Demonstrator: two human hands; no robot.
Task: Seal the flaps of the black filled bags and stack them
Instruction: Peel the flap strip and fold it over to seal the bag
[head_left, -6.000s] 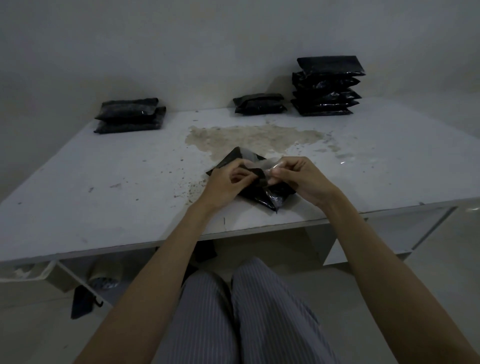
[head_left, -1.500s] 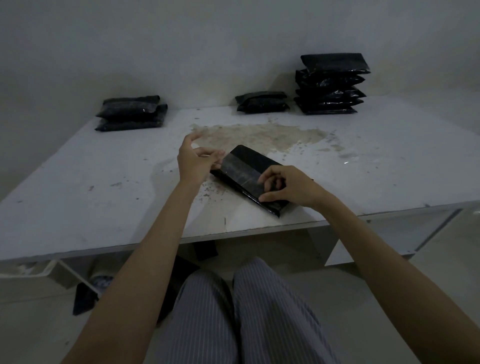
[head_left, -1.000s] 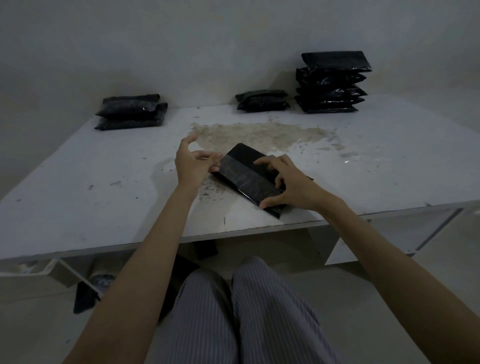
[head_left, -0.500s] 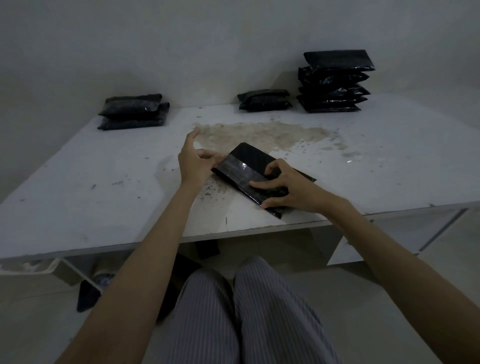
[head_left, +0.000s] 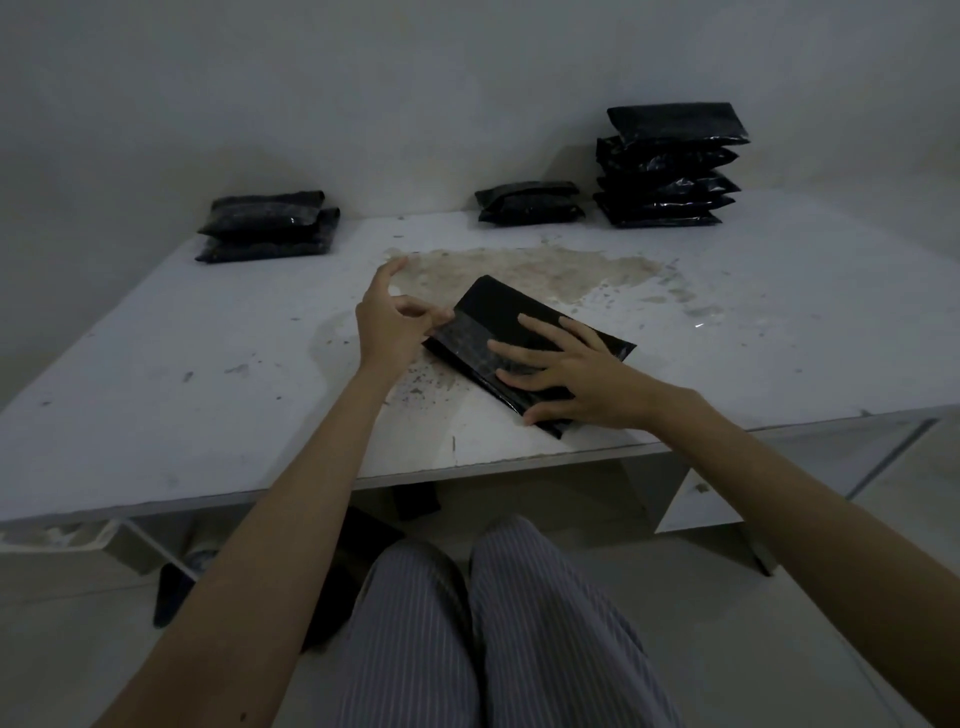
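A black filled bag (head_left: 498, 312) lies slanted on the white table (head_left: 182, 374) near its front edge, with a glossy folded flap (head_left: 465, 340) across its near-left side. My right hand (head_left: 576, 374) lies flat on the bag, fingers spread and straight, pressing the flap and the bag's near end. My left hand (head_left: 395, 322) is at the bag's left corner; its thumb and curled fingers pinch the flap's edge while the index finger points up. A tall stack of black bags (head_left: 670, 166) stands at the back right against the wall.
A low stack of bags (head_left: 527, 202) sits at the back middle and another low pile (head_left: 267, 226) at the back left. A brown stain (head_left: 519, 270) and dark crumbs mark the tabletop. My striped trouser legs (head_left: 483, 634) are below the table edge.
Six seconds ago both hands were folding the flap. Since then the bag lies flat, and my right hand has slid along it, spreading flatter over the flap; my left hand stays at the corner.
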